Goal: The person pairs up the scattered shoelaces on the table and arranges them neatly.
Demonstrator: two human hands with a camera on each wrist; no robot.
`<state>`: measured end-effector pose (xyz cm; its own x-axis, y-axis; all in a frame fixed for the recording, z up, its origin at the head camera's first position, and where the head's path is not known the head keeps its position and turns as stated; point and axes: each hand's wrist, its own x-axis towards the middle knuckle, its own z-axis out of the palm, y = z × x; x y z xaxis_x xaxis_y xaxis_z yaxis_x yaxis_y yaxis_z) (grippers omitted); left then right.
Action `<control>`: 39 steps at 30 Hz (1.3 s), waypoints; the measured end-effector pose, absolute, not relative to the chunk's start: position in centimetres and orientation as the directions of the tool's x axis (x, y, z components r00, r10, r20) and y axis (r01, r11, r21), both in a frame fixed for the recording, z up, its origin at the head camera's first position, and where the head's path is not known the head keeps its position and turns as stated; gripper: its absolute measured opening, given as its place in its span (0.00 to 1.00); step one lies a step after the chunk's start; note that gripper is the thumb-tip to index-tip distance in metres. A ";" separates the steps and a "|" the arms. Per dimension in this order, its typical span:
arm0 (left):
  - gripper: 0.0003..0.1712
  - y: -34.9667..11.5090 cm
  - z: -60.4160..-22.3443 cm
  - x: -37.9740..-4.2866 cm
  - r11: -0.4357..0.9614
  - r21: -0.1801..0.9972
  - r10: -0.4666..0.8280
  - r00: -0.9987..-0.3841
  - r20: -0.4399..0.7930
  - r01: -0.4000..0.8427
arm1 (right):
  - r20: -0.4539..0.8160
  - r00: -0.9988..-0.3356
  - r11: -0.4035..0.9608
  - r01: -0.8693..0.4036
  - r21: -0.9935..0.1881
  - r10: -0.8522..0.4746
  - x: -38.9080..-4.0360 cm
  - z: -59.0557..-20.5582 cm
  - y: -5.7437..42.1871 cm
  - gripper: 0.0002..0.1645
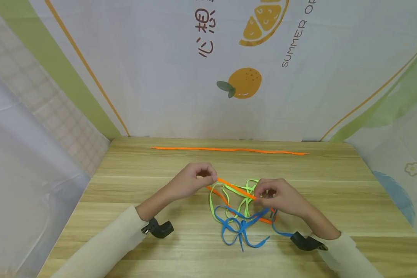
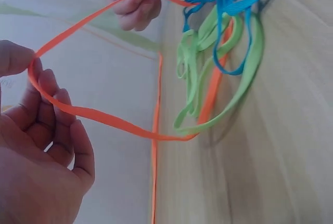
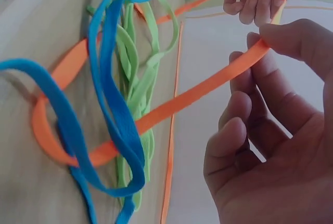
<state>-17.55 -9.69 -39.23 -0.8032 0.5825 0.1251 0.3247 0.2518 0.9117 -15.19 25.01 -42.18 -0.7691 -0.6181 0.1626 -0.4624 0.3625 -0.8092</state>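
Note:
Between both hands an orange shoelace (image 1: 236,189) is stretched above a loose tangle of laces. The left hand (image 1: 196,179) pinches it between thumb and index finger, and the rest of that side hangs down to the pile in the left wrist view. With thumb and forefinger the right hand (image 3: 276,104) pinches the same lace farther along. Below lie a green shoelace (image 2: 195,78) and a blue shoelace (image 1: 241,226), looped over one another. Part of the orange lace (image 3: 49,135) runs under the blue one. Where the laces cross beneath is partly hidden.
Along the table's back edge lies a second orange shoelace (image 1: 229,149), laid out nearly straight. The wooden table (image 1: 125,185) meets a printed curtain (image 1: 166,77) behind and at the sides. Black wrist cameras (image 1: 161,228) sit on both cuffs.

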 end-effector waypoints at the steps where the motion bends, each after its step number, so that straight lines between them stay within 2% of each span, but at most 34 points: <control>1: 0.06 -9.8 -39.1 -17.6 0.240 0.917 0.577 -0.807 0.128 0.318 | 0.158 -0.770 0.363 -0.458 -0.811 -0.618 -15.2 -42.1 25.1 0.07; 4: 0.05 -10.2 -38.8 -17.8 0.216 0.927 0.558 -0.818 0.142 0.308 | 0.155 -0.769 0.347 -0.445 -0.825 -0.620 -15.2 -41.8 25.5 0.08; 9: 0.06 -10.8 -38.6 -18.0 0.191 0.936 0.536 -0.831 0.151 0.294 | 0.190 -0.764 0.275 -0.435 -0.857 -0.617 -15.2 -41.2 26.4 0.16; 16: 0.06 -11.5 -38.4 -18.1 0.141 0.958 0.527 -0.838 0.140 0.249 | 0.215 -0.790 0.176 -0.375 -0.910 -0.574 -14.9 -40.1 27.8 0.11; 23: 0.08 -12.4 -38.3 -18.0 0.065 0.975 0.540 -0.829 0.145 0.213 | 0.278 -0.781 0.066 -0.376 -0.924 -0.559 -15.0 -39.9 29.2 0.10; 32: 0.09 -14.2 -38.1 -18.1 0.059 0.979 0.483 -0.863 0.144 0.196 | 0.248 -0.836 0.075 -0.324 -0.943 -0.489 -14.8 -39.3 30.8 0.14; 39: 0.12 -15.7 -37.9 -18.2 0.090 0.982 0.426 -0.898 0.114 0.167 | 0.238 -0.840 0.075 -0.312 -0.947 -0.488 -14.9 -39.3 31.9 0.16</control>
<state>-18.25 -15.69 -37.93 -0.8976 0.4260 0.1136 0.1667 0.0895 0.9819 -14.90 31.85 -39.31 -0.8399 -0.4875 0.2384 -0.3123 0.0749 -0.9470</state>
